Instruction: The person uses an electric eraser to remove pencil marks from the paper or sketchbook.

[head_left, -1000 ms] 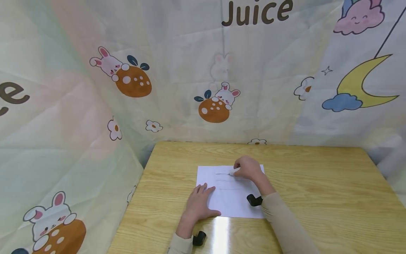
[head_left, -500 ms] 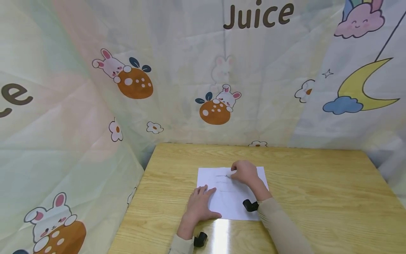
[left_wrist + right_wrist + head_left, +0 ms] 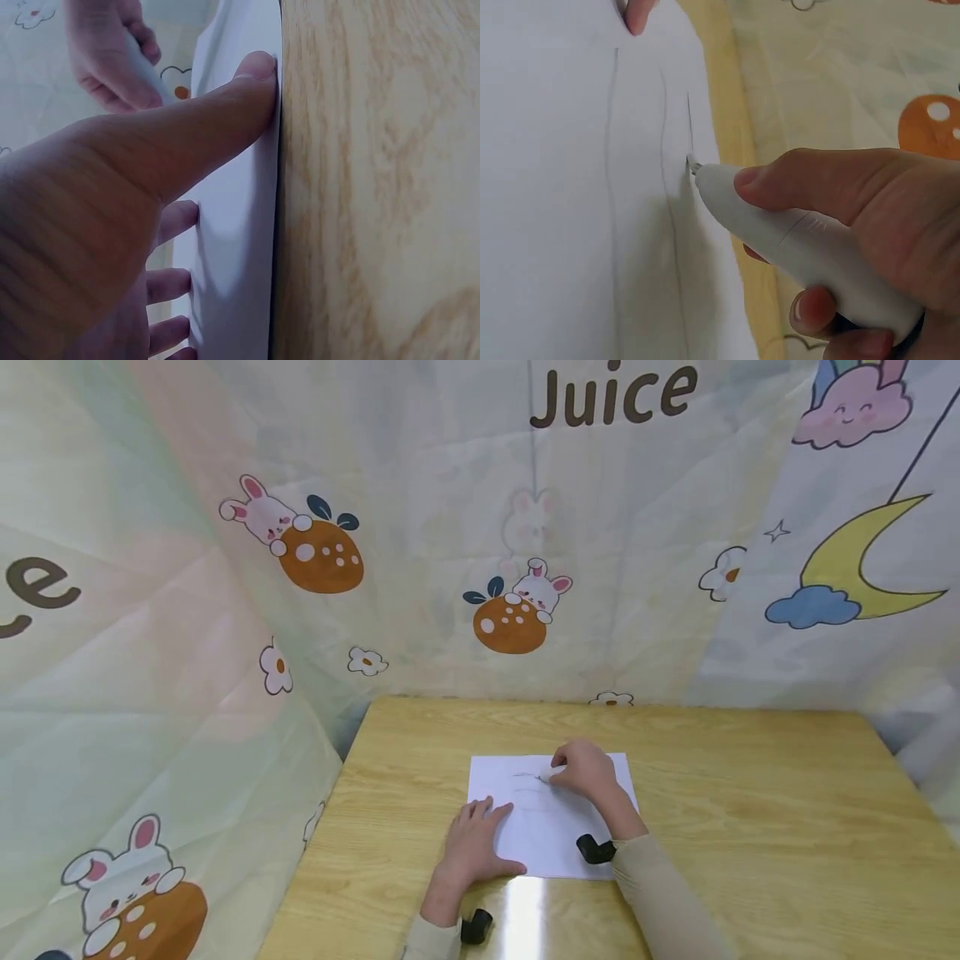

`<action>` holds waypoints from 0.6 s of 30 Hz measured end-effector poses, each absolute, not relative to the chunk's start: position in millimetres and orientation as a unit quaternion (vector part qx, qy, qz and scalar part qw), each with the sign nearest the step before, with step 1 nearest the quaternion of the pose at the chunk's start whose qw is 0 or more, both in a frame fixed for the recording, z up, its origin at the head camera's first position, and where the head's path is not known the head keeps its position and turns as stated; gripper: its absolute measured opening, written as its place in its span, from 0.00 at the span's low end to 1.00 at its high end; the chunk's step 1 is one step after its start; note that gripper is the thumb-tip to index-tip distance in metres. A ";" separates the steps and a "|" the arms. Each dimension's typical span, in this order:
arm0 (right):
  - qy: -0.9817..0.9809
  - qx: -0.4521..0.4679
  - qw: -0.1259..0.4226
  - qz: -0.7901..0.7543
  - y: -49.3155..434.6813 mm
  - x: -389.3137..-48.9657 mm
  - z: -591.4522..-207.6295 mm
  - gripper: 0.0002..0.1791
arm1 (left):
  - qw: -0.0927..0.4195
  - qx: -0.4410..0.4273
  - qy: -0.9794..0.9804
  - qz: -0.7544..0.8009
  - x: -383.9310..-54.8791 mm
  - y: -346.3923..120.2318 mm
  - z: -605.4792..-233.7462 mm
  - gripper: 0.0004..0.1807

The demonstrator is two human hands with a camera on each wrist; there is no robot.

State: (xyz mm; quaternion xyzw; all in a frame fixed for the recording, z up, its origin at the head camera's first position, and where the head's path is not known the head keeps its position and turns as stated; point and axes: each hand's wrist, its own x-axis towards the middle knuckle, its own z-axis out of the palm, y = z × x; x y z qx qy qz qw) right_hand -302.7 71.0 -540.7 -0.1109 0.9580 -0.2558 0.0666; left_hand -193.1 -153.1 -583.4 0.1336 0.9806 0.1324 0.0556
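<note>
My left hand (image 3: 474, 847) lies spread on the lower left of a white paper sheet (image 3: 543, 843), its thumb along the near edge. In the left wrist view the thumb and fingertips press the paper (image 3: 229, 195). Over the sheet's upper part, my right hand (image 3: 588, 770) grips a thick white electric eraser (image 3: 795, 244), thumb on its side and fingers curled beneath. Its small tip (image 3: 694, 166) touches the paper at the end of a short dark line (image 3: 690, 120). Two longer pencil lines (image 3: 613, 187) run beside it.
The sheet lies on a wood-grain table (image 3: 750, 810). Fabric printed with rabbits and fruit (image 3: 420, 527) hangs behind and to the left. Black wrist devices (image 3: 596, 849) sit at both cuffs.
My right hand and the eraser tip have shifted slightly left along the top line, whose visible part looks shorter now. My left hand keeps its place on the paper.
</note>
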 end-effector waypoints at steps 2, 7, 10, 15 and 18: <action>0.958 -0.099 0.074 -0.259 77.4 -303.4 -541.6 0.09 | 0.057 0.132 0.980 0.135 -194.9 -150.6 -582.3 0.54; 0.950 -0.113 0.060 -0.286 80.7 -306.4 -546.5 0.09 | 0.052 0.134 0.979 0.146 -194.6 -150.1 -582.4 0.54; 0.945 -0.116 0.063 -0.299 81.6 -307.6 -548.2 0.10 | 0.051 0.139 0.978 0.150 -193.2 -149.5 -583.5 0.53; 0.947 -0.082 0.077 -0.301 82.8 -305.1 -550.1 0.10 | 0.053 0.135 0.979 0.145 -190.8 -150.7 -584.8 0.54; 0.944 -0.084 0.072 -0.310 79.7 -305.5 -549.6 0.11 | 0.047 0.137 0.979 0.141 -191.2 -151.9 -585.3 0.54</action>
